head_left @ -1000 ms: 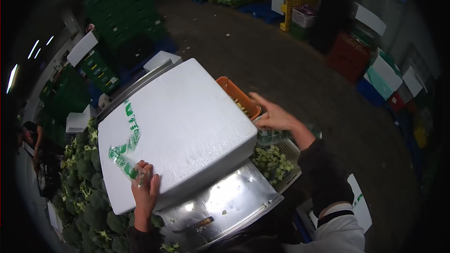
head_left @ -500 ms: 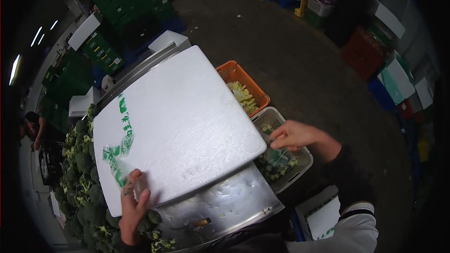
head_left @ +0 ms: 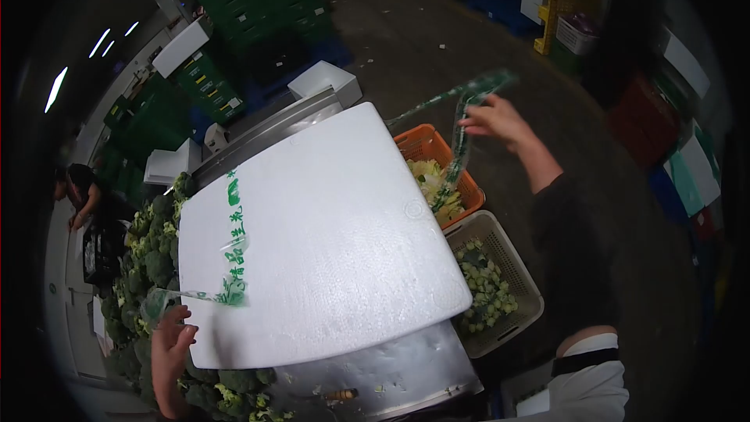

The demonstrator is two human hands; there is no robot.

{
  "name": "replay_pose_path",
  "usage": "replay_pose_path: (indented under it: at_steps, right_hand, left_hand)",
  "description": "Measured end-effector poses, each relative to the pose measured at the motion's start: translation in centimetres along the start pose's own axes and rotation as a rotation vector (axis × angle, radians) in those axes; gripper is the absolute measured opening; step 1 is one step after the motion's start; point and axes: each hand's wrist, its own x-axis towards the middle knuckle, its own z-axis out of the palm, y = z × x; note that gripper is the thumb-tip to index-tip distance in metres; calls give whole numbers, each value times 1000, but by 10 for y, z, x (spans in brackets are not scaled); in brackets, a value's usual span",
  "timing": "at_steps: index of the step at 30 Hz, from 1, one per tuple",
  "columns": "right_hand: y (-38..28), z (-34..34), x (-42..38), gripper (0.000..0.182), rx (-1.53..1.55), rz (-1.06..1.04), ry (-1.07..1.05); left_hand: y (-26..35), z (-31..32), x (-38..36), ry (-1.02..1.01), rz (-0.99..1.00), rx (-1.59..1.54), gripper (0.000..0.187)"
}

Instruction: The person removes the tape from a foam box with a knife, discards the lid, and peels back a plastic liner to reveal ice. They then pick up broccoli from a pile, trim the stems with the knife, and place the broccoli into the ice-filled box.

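Observation:
A white foam box lid (head_left: 328,234) lies on a steel table (head_left: 383,367). A strip of clear tape with green print (head_left: 233,242) runs across its left part. My left hand (head_left: 170,348) is at the lid's near left corner, pinching the loose end of that tape, which lifts off the foam. My right hand (head_left: 500,121) is raised beyond the lid's far right side, holding up a long strip of green-printed tape (head_left: 457,148) that hangs down over the orange basket (head_left: 437,168).
The orange basket holds leaf scraps; a beige basket (head_left: 496,281) beside it holds cut stem pieces. Broccoli heads (head_left: 152,258) are piled left of the lid. Green crates (head_left: 258,8) and white foam boxes (head_left: 183,47) stand behind. Another person (head_left: 82,195) is at far left.
My right hand rose from the beige basket to above the orange one, pulling a long tape strip up. My left hand slid off the lid's corner and peeled the tape end outward.

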Motion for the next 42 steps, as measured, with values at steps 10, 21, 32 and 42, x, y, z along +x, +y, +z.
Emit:
replay_pose_path:
  at_steps: [10,21,32,42]
  right_hand:
    - [34,115,80,74,-545,-39,-205]
    - [24,112,107,18,-844,-344,40]
    - [-104,280,165,18,-512,-585,213]
    - [-230,539,75,19,-521,-1219,62]
  left_hand:
    - [-86,67,-2,454,186,210,35]
    - [-79,66,-2,443,241,295,37]
    - [-76,65,-5,429,215,401,53]
    - [-72,60,-3,483,316,313,50]
